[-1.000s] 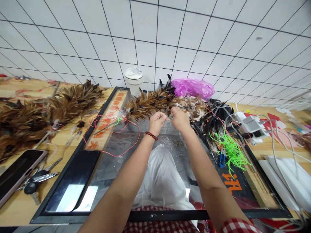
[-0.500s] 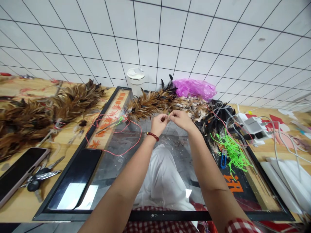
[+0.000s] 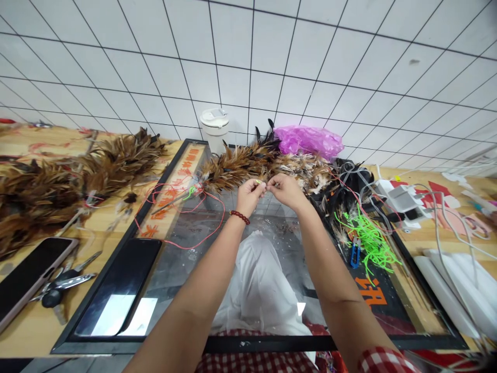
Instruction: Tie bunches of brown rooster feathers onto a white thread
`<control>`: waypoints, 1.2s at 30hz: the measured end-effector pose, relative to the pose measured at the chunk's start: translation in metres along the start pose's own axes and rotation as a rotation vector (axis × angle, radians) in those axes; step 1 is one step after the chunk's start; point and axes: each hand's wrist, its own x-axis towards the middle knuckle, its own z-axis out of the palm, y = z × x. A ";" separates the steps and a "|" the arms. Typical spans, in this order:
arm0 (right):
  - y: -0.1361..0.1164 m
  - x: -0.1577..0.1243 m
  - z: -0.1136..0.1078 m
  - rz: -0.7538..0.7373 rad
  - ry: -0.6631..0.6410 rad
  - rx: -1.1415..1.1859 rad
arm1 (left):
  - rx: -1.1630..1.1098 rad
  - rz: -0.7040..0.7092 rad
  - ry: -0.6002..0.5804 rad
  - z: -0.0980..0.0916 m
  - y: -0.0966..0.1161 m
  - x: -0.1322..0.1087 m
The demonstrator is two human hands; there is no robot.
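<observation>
Over the glass tabletop, my two hands meet fingertip to fingertip. My left hand, with a dark red bead bracelet at the wrist, is closed in a pinch; a short bit of bright green string shows at its fingers. My right hand is also pinched, close against the left fingertips; what it grips is too small to make out. Just behind them lie a bundle of brown feathers and a heap of loose pale-brown feathers. Bright green strings are piled to the right, beside small blue thread snips.
A white lidded cup and a pink plastic bag stand along the tiled wall. Red cord loops on the left. Further left are phones, keys and more feather bundles. Chargers with cables sit right.
Both hands have shifted slightly left with the view. The green bit now shows at the left fingertips rather than between the two hands.
</observation>
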 end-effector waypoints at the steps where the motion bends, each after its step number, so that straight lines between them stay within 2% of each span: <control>1: 0.000 0.000 0.000 0.009 0.000 -0.016 | 0.003 0.000 0.006 0.000 0.000 0.000; 10: 0.001 -0.001 -0.004 0.039 -0.084 -0.019 | 0.003 -0.093 0.079 -0.002 0.001 0.001; 15: 0.007 0.000 0.001 0.112 0.014 0.100 | -0.088 -0.139 0.047 -0.002 0.005 0.001; 19: 0.010 0.003 0.005 0.318 0.020 0.311 | -0.142 -0.133 0.021 -0.002 0.005 0.001; 23: 0.007 0.003 0.008 0.473 -0.064 0.611 | -0.205 -0.158 -0.047 -0.003 0.006 0.000; 27: 0.005 0.002 0.010 0.542 -0.157 0.811 | -0.235 -0.183 -0.067 -0.004 0.006 -0.001; 32: 0.002 0.002 0.007 0.596 -0.151 0.938 | -0.272 -0.152 -0.017 -0.004 0.004 0.001; 36: -0.001 0.002 0.008 0.617 -0.128 1.022 | -0.216 -0.076 -0.040 -0.004 0.001 0.002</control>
